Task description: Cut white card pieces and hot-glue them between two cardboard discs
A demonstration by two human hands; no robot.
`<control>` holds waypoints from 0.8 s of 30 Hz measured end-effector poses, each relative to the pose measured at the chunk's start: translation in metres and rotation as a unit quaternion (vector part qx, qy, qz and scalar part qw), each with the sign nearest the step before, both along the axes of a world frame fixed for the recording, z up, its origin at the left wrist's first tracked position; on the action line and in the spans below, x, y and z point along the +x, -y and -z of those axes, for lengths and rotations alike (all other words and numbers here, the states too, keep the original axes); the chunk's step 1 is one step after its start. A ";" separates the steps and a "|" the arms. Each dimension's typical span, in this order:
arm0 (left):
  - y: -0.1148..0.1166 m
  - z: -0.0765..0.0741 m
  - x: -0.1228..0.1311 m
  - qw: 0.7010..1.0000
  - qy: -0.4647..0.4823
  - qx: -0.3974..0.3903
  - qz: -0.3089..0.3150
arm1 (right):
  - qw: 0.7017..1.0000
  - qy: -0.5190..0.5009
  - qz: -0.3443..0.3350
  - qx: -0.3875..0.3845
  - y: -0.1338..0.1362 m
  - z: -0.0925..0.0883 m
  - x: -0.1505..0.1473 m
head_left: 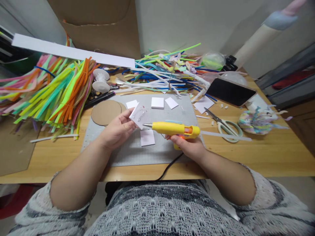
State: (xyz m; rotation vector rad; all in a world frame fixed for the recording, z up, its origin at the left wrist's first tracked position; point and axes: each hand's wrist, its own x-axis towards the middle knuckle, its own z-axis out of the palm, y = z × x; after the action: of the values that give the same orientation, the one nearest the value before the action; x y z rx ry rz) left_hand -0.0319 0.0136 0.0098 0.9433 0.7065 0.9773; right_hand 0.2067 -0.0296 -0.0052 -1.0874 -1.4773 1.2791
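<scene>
My left hand point(117, 130) pinches a small white square card point(138, 115) with lines of glue on it, held above the grey cutting mat point(128, 150). My right hand point(189, 146) grips a yellow glue gun point(174, 128), whose metal nozzle points left and nearly touches the card's lower edge. A black cord point(169, 167) runs from the gun toward my body. Another white square point(147, 137) lies on the mat just under the gun.
More white squares point(157, 102) and cardboard discs point(106, 112) lie on the mat. Bundles of coloured pipe cleaners point(56, 88) fill the left and back. Scissors point(222, 123), a dark phone point(230, 91), a thread spool point(100, 80) and a pastel pompom point(256, 122) sit around.
</scene>
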 end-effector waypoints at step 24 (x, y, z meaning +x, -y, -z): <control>0.002 -0.003 0.001 1.000 0.011 0.018 0.024 | 0.991 0.047 0.120 -0.018 -0.005 -0.005 -0.007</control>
State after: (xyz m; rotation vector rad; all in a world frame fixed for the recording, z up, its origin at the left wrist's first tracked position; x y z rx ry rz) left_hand -0.0305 0.0114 0.0130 0.9751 0.6477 0.9599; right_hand 0.1996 -0.0245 -0.0004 -1.3217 -1.3487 1.1009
